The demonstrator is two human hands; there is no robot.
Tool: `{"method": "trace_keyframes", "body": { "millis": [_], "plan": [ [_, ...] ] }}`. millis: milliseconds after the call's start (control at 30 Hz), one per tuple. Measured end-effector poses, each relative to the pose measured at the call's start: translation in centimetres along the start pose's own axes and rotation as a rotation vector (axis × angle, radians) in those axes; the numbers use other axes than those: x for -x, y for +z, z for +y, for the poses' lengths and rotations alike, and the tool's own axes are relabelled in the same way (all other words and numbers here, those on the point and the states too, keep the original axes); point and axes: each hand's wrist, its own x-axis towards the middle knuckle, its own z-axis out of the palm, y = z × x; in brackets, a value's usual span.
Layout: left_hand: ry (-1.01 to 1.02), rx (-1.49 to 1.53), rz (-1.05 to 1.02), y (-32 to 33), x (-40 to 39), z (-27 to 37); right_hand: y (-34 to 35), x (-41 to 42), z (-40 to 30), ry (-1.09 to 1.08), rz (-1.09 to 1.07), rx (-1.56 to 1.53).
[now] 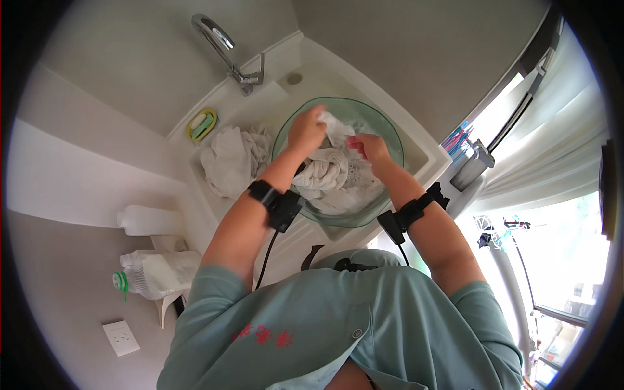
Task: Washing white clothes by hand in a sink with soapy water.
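Wet white cloth (324, 170) lies bunched in a green translucent basin (392, 129), with suds around it. My left hand (307, 130) is at the basin's far left part, its fingers closed on a raised fold of this cloth. Opposite it, my right hand (370, 147) has its fingers curled at the right edge of the same fold. The raised piece (336, 129) spans the gap between both hands. My right fingertips are partly hidden, but they appear to pinch the cloth. Black straps with boxes circle both forearms.
The basin stands in a white sink (351, 73) below a chrome faucet (219, 41). More white cloth (231, 158) is heaped on the left, near a yellow soap dish (202, 125) holding soap. Bottles (156, 273) stand at lower left; a grey container (470, 168) is at right.
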Motion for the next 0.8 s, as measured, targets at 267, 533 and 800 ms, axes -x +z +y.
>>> {"method": "trace_keyframes", "body": {
  "millis": [267, 533, 800],
  "plan": [
    [0.062, 0.288, -0.066, -1.8, 7.4, 6.0, 3.2, 1.0, -5.4, -0.231, -0.447, -1.352],
    [0.116, -0.060, 0.205, 1.9, 8.0, 10.1, 1.8, -6.4, 1.9, -0.171, 0.065, -1.158],
    [-0.055, -0.146, 0.312, 2.4, 4.7, 5.9, 6.5, -0.8, -3.4, -0.052, 0.381, -0.947]
  ]
}}
